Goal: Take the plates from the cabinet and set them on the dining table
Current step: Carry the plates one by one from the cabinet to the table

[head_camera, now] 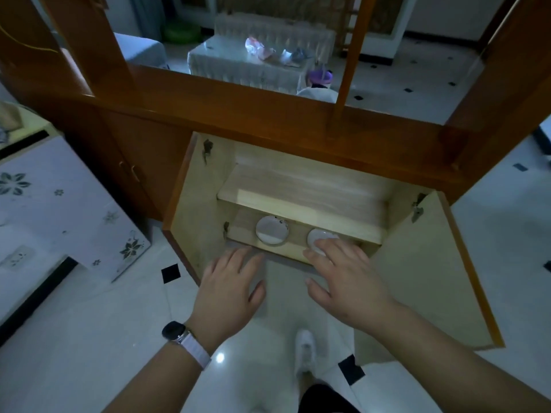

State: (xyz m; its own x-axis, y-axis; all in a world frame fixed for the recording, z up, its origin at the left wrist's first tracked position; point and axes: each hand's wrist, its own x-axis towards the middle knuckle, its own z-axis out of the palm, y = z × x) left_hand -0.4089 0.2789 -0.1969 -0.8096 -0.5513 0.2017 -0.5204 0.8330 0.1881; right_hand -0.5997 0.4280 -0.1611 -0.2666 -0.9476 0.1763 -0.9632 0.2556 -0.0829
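Both doors of the low wooden cabinet point(298, 186) stand wide. On its bottom shelf lie two round white plates side by side. The left plate point(272, 230) is in full view. The right plate point(316, 236) is partly hidden by the fingertips of my right hand point(343, 278), which stretches over it with straight fingers. My left hand point(229, 287), a watch on its wrist, hovers flat in front of the shelf edge, just below the left plate, holding nothing.
The left cabinet door point(185, 210) and right cabinet door point(432, 269) swing out on either side of my arms. A table with a flowered cloth point(53, 210) stands at the left. Beyond the divider is a covered table point(253, 64) with clutter. My white shoe point(305, 350) is on the tiled floor.
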